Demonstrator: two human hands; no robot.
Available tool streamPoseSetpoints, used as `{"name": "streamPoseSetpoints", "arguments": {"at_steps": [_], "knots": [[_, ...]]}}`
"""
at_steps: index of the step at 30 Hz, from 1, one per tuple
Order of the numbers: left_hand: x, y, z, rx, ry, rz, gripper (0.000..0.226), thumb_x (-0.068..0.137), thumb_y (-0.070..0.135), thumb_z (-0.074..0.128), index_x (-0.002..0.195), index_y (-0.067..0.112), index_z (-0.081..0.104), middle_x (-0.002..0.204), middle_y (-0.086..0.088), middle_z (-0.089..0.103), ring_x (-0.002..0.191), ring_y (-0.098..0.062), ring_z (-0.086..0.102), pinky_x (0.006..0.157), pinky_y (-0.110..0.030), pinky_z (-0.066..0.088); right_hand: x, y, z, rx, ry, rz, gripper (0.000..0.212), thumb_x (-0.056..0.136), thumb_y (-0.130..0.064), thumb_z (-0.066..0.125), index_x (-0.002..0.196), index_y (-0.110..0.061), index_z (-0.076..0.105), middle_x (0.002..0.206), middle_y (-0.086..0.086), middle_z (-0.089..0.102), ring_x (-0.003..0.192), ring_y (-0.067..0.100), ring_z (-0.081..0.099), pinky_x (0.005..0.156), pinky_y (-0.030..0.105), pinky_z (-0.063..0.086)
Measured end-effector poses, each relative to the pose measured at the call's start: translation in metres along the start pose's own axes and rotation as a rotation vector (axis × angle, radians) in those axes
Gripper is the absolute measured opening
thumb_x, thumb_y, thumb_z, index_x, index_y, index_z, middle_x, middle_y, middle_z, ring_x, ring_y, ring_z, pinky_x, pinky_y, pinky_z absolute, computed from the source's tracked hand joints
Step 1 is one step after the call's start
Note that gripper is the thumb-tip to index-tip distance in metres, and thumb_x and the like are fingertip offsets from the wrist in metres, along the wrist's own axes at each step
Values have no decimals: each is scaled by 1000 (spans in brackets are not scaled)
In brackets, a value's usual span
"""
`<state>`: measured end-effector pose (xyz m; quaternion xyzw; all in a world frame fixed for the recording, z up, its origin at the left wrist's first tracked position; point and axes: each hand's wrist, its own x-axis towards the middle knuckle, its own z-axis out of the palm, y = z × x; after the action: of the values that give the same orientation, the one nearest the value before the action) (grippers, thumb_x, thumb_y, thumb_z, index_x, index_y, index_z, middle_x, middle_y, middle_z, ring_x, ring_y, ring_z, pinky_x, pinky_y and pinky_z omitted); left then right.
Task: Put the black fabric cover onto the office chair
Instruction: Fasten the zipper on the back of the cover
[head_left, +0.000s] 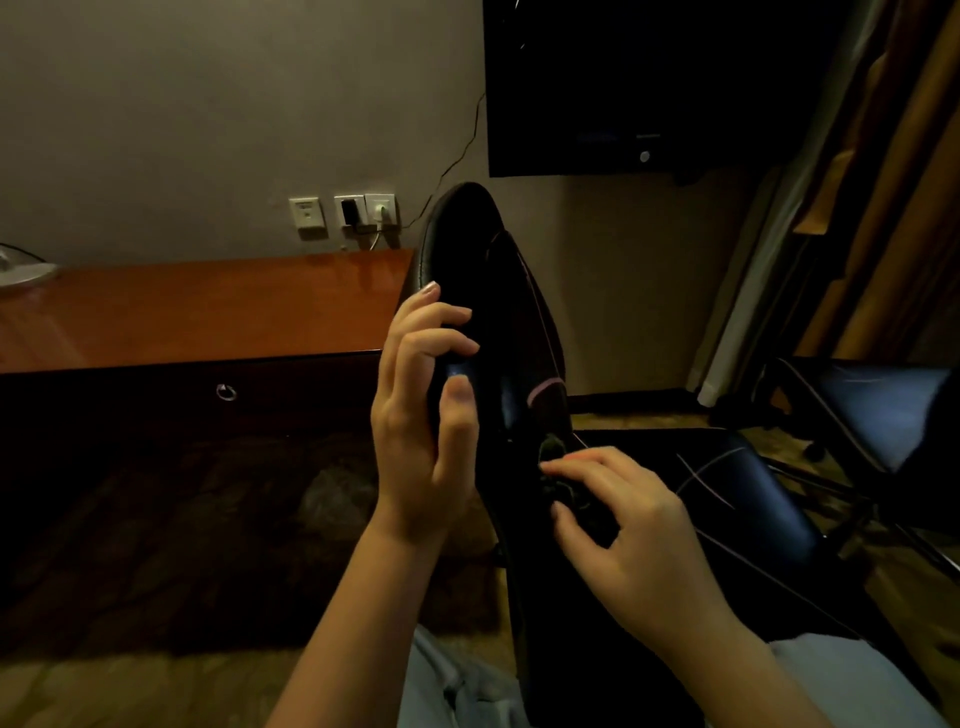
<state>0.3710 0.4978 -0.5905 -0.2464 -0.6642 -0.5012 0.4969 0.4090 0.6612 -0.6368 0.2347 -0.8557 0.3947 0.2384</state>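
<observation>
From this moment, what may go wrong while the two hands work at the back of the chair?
1. The room is dim and the chair back is black, so a black cover may go on twisted without being noticed.
2. The left hand grips only the edge of the chair back, which may swivel away under a pull.
3. The right hand fingers a small dark piece low on the back. It may slip free.

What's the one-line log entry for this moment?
left hand: grips backrest edge | right hand: fingertips on backrest's lower side, grip unclear | seat: untouched
</observation>
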Motion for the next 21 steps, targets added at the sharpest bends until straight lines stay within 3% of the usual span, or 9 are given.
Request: {"name": "streamPoseSetpoints", "arguments": {"at_steps": [5,10,21], "knots": [[-1,1,0,-2,-7,-2,22,90,13,37,99,0,53,113,-18,56,129,-34,44,111,-38,32,9,-6,-8,44,30,-30,31,84,-35,57,112,-28,68,106,-22,60,103,-3,56,91,34,51],[0,1,-2,4,-25,-14,23,91,14,37,100,0,53,115,-17,56,130,-34,43,111,-38,32,27,-25,-2,88,54,-157,32,87,-31,55,115,-19,67,111,-11,61,105,4,58,88,37,52],[0,0,1,-8,0,0,23,91,14,37,99,0,53,114,-18,56,128,-38,44,112,-43,32,16,-9,0,81,46,-79,32,85,-34,52,112,-22,67,106,-15,60,102,-1,57,87,40,52]]}}
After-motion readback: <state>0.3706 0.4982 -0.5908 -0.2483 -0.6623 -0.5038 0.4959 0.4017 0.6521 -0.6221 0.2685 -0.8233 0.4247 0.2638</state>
